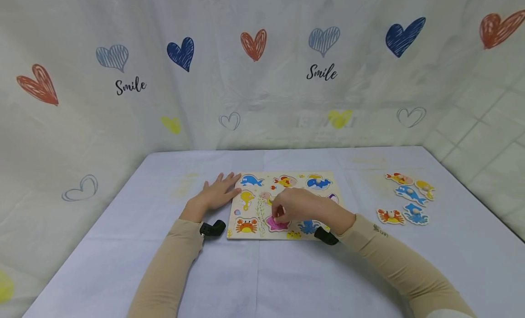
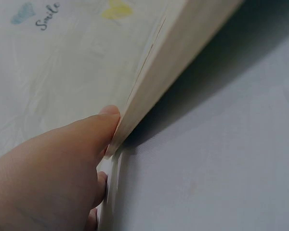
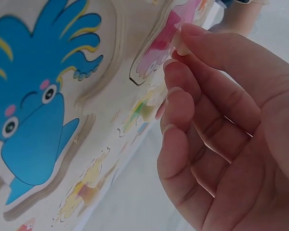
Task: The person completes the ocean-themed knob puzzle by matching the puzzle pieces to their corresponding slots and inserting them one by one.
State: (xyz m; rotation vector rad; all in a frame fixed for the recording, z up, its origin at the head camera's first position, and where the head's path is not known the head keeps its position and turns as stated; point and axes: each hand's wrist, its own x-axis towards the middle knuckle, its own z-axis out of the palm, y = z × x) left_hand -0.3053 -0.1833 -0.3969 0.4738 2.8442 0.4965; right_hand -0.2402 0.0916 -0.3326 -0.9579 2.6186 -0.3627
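R hand [image 1: 298, 204] pinches pink, wht-edged puzzle pc [image 1: 277, 226].

Curtain [image 1: 279, 90]: we see red, blue and yellow hearts [image 1: 404, 37], with "Smile" [image 1: 321, 73] lettered twice.
Tablecloth [image 1: 303, 281]: we find it pale, creased.

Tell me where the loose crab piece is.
In the head view, the loose crab piece lies on the tabletop right of the puzzle board, just left of the loose octopus piece.
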